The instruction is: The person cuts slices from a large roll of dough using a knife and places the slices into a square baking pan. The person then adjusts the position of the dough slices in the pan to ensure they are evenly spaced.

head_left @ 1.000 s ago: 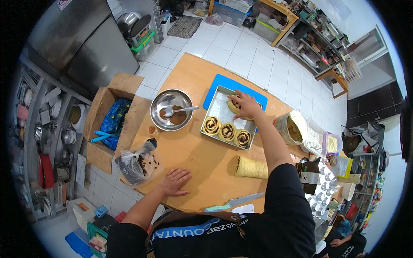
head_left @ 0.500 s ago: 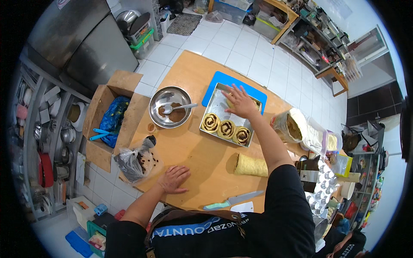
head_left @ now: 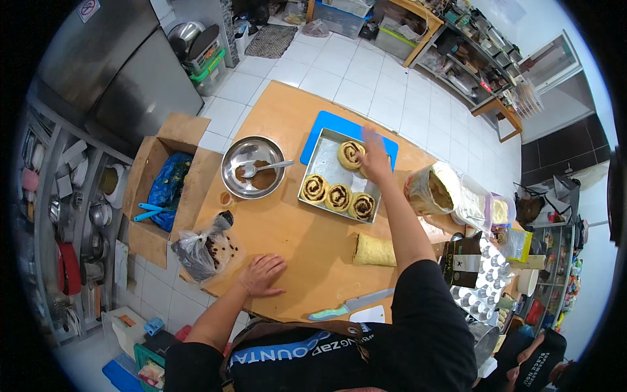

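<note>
My left hand (head_left: 262, 273) rests flat on the wooden table, fingers stretched out, holding nothing. Over the right side of a square metal baking pan (head_left: 315, 159) hovers my right hand (head_left: 375, 160), its fingers smeared by motion. In the pan, a row of three swirled dough rolls with dark filling, the middle one a spiral roll (head_left: 339, 197), lies along the near side. Another spiral roll (head_left: 351, 155) sits in the far part, beside my right hand; that hand hides the pan's far right corner. An uncut dough log (head_left: 374, 251) lies nearer me, partly behind my right forearm.
A steel bowl (head_left: 230, 176) holds brown powder and a spoon (head_left: 264, 167). Beneath the pan is a blue board (head_left: 318, 130). A green-handled knife (head_left: 353, 304) lies near the front edge. Left are a plastic bag (head_left: 204, 251) and cardboard box (head_left: 140, 225); right, a muffin tin (head_left: 480, 297).
My right hand has shifted right across the pan, uncovering the far spiral roll. My left hand stays on the table. The whole view has shifted slightly.
</note>
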`<state>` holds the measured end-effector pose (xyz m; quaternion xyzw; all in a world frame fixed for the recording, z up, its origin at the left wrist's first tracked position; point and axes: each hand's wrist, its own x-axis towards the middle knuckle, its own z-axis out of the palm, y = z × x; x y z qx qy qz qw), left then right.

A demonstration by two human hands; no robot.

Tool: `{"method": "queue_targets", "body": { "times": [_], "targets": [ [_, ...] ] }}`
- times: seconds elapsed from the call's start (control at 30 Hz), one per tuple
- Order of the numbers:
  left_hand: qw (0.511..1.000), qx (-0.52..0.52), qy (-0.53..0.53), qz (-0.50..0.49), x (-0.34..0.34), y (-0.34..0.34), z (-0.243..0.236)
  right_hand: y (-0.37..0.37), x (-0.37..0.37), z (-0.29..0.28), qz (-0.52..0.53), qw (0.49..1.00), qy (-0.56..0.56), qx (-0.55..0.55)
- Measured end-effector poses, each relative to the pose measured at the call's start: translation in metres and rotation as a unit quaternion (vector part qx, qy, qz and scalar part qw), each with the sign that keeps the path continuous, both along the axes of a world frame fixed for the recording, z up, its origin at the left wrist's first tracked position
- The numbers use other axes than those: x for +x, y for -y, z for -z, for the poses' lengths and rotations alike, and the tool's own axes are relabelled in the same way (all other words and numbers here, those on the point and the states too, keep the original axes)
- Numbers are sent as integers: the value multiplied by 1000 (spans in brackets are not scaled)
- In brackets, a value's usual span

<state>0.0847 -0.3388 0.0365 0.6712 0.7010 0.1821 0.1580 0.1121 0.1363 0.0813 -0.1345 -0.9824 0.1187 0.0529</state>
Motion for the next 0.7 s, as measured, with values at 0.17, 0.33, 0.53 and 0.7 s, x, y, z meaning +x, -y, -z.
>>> {"method": "queue_targets", "body": {
  "times": [0.17,0.33,0.53,0.7],
  "targets": [
    [1000,18,5,-5,0,0,1,-16,32,0,146,970,-193,-5],
    [1000,5,-10,-2,1,0,0,8,39,13,41,973,205,100],
    [1000,-2,-16,-1,1,4,5,20,34,12,84,970,210,89],
    [1000,4,-3,-4,1,0,2,26,19,12,93,986,113,79]
  ]
}}
